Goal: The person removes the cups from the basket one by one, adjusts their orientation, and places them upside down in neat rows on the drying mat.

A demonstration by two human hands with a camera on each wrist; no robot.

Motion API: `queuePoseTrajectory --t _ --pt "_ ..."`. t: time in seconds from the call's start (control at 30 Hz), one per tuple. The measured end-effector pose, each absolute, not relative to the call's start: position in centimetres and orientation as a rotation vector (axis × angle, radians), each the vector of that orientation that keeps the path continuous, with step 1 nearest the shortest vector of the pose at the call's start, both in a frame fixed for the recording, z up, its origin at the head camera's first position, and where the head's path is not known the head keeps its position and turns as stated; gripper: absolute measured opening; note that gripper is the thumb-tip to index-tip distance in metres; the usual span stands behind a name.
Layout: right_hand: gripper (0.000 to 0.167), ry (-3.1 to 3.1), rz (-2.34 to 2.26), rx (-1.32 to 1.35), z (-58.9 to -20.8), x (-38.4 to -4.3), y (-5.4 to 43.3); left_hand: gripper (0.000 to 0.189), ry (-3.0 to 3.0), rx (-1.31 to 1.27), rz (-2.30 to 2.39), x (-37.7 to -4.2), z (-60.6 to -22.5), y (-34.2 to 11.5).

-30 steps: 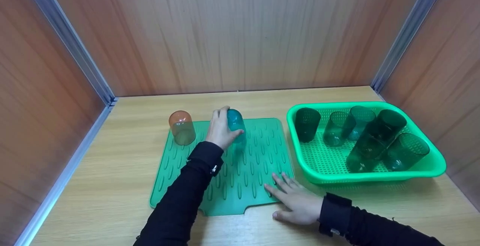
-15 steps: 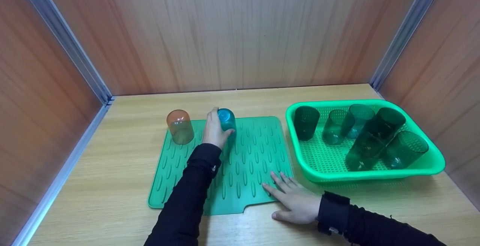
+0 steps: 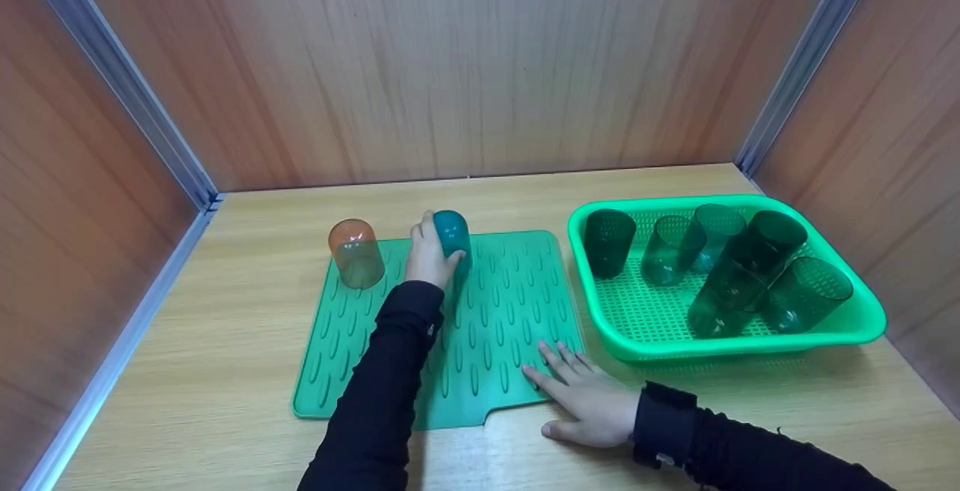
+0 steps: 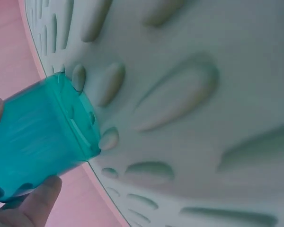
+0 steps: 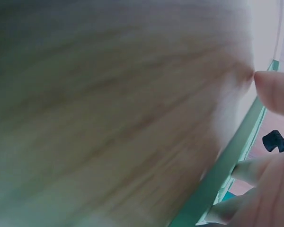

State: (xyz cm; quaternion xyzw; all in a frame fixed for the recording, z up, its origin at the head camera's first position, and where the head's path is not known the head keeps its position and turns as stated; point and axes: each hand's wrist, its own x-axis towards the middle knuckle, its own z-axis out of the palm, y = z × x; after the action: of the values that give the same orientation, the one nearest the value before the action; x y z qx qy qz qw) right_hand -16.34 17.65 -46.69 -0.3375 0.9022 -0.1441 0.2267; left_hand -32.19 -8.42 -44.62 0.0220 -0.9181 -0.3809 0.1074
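My left hand (image 3: 431,258) holds a clear blue cup (image 3: 453,232) upside down near the back edge of a green ridged mat (image 3: 495,326). In the left wrist view the rim of the blue cup (image 4: 42,137) meets the mat, with a finger and the thumb on opposite sides. To the left, an upturned orange cup (image 3: 357,253) stands at the mat's back left corner. My right hand (image 3: 592,401) lies with fingers spread, fingertips on the mat's front right corner. The right wrist view shows its thumb over the tabletop and other fingers at the mat's edge.
On the right stands a green plastic basket (image 3: 611,337) holding several clear cups, some upright and some leaning, which look dark green through its tint. Wood panels (image 3: 465,64) close off the back and both sides of the wooden table (image 3: 187,341).
The left hand has moved a little to the left with the blue cup, bringing it nearer the orange cup. My right hand stays at the mat's corner.
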Motion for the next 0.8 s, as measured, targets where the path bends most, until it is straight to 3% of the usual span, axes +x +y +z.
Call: queuePoseTrajectory --t 0.37,0.8 --pt "0.078 2.512 -0.37 -0.933 -47.0 -16.2 17.6 0.085 -2.654 0.085 -1.221 -31.9 -45.2 -8.3" --pt "0.077 2.535 -0.476 -0.928 -46.2 -16.3 17.4 0.105 -2.452 0.16 -1.262 -30.5 -44.2 -6.7"
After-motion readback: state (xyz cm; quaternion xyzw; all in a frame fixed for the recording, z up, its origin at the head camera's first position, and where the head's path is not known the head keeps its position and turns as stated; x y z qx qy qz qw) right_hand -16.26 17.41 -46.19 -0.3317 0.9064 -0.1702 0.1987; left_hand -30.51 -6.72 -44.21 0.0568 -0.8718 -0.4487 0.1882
